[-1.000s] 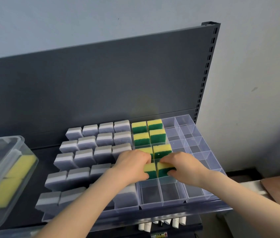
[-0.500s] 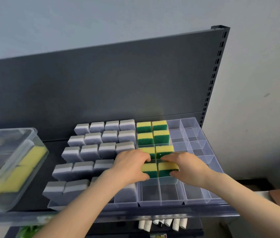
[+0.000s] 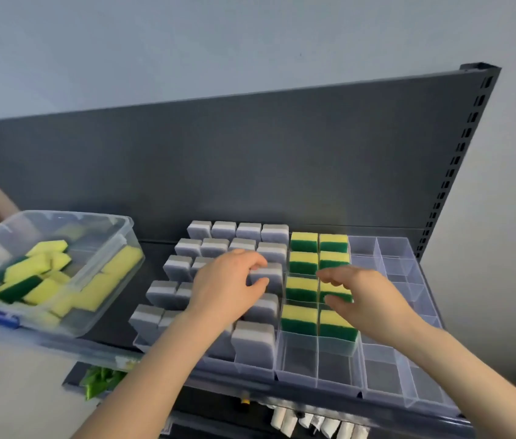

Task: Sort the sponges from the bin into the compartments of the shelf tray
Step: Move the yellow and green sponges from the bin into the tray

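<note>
While the left hand point(image 3: 228, 289) and right hand point(image 3: 361, 296) hover loosely curled and empty over the shelf tray point(image 3: 380, 372), grey sponges point(image 3: 267, 274) lie at the left fingers point(image 3: 256, 263) and yellow-green sponges point(image 3: 302, 288) beneath the right fingers point(image 3: 329, 275).

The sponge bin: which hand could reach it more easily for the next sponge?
Probably the left hand: it is nearer the bin, on its side; the right hand is over the yellow-green sponges, farther off.
</note>
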`<state>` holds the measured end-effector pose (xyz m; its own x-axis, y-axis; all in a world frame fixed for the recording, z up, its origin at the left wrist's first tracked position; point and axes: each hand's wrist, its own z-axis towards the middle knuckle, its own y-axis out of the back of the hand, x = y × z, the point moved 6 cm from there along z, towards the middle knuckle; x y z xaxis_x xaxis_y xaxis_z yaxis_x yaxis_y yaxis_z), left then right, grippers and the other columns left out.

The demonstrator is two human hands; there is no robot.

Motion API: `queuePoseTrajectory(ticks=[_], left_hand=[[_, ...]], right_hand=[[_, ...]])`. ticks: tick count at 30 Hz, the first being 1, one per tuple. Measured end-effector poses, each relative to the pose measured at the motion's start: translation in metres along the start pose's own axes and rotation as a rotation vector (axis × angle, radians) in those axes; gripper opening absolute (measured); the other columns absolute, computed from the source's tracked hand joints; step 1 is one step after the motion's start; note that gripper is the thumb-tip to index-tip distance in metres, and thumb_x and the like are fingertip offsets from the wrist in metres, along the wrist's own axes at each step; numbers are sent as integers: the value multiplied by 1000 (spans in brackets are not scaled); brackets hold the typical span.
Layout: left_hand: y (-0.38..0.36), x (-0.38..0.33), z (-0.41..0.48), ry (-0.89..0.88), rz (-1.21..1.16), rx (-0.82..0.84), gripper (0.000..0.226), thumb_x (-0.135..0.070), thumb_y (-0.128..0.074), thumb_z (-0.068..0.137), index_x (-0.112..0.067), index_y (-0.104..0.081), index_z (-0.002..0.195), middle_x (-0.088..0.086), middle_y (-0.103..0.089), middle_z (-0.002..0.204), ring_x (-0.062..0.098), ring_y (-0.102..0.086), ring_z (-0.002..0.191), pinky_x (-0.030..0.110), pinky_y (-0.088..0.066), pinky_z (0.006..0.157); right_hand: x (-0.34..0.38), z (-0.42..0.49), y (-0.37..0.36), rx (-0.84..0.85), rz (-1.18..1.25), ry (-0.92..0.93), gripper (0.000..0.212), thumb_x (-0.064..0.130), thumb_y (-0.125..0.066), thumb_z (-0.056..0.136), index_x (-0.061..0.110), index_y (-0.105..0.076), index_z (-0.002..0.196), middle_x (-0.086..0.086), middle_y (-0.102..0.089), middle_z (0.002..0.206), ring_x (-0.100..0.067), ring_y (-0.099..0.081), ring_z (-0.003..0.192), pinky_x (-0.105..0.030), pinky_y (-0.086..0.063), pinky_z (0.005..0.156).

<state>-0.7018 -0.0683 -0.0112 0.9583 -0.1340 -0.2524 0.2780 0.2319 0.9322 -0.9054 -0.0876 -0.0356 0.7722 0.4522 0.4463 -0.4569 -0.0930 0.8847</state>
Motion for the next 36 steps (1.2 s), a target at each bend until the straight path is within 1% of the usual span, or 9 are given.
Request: queuePoseTrajectory(ticks=[2, 5, 9, 13, 21, 26, 30, 33, 36], left_hand=[[15, 28, -8, 80, 31, -40, 24, -40, -61, 85, -39, -61, 110, -23, -62, 101, -1, -57, 87, 13, -34, 54], [34, 75, -25, 196, 89, -62, 20, -36, -60, 83, -36, -63, 103, -17, -62, 97, 6, -59, 87, 26, -47, 61], [57, 127, -46, 285, 160, -73, 20, -38, -60, 84, -36, -63, 103, -15, -62, 98, 9, -59, 88, 26, -45, 62], [88, 176, -64, 303, 212, -85, 23, -41, -60, 84, -35, -64, 107, -15, -65, 103, 12, -60, 95, 27, -41, 63], [143, 291, -105, 371, 272, -55, 26, -41, -60, 84, -33, -63, 109, -12, -66, 105, 16, -61, 98, 30, -51, 74], [166, 367, -134, 381, 326, -38, 28, -41, -60, 84, -32, -64, 111, -10, -66, 105, 16, -61, 98, 27, -42, 67], [180, 418, -147, 397, 346, -15, 27, -42, -58, 85, -32, -65, 110, -9, -67, 103, 15, -62, 94, 29, -49, 68], [185, 448, -150, 413, 319, -11, 27, -41, -60, 85, -32, -64, 111, -10, -66, 104, 12, -62, 93, 30, -51, 70], [184, 471, -147, 426, 295, -21, 28, -42, -60, 86, -32, -63, 112, -11, -67, 104, 10, -62, 93, 29, -52, 70]], right_hand=[[13, 9, 1, -26, -28, -3, 42, 26, -59, 89, 31, -52, 130, 13, -57, 130, -9, -57, 113, -22, -46, 93], [39, 23, -2, -47, -83, 3, 40, 27, -57, 89, 28, -53, 129, 9, -58, 129, -12, -58, 111, -25, -49, 92], [83, 39, -14, -71, -134, 44, 38, 27, -57, 88, 27, -57, 126, 7, -61, 126, -15, -59, 109, -28, -50, 88], [132, 55, -32, -59, -171, 61, 37, 29, -56, 87, 29, -58, 124, 6, -62, 124, -16, -59, 109, -28, -49, 86], [232, 87, -81, -36, -186, 79, 33, 25, -56, 87, 29, -61, 119, 5, -65, 120, -18, -63, 102, -28, -50, 83], [300, 118, -123, 10, -193, 125, 35, 27, -54, 89, 29, -58, 123, 6, -62, 123, -16, -61, 104, -26, -49, 84], [341, 138, -148, 42, -164, 147, 35, 25, -56, 87, 26, -59, 122, 7, -63, 121, -15, -60, 106, -30, -50, 87], [365, 155, -160, 53, -160, 177, 29, 22, -55, 86, 24, -64, 114, 4, -66, 113, -18, -62, 98, -32, -51, 81], [382, 173, -170, 49, -145, 191, 33, 22, -56, 85, 26, -62, 118, 7, -65, 114, -15, -62, 100, -29, -50, 82]])
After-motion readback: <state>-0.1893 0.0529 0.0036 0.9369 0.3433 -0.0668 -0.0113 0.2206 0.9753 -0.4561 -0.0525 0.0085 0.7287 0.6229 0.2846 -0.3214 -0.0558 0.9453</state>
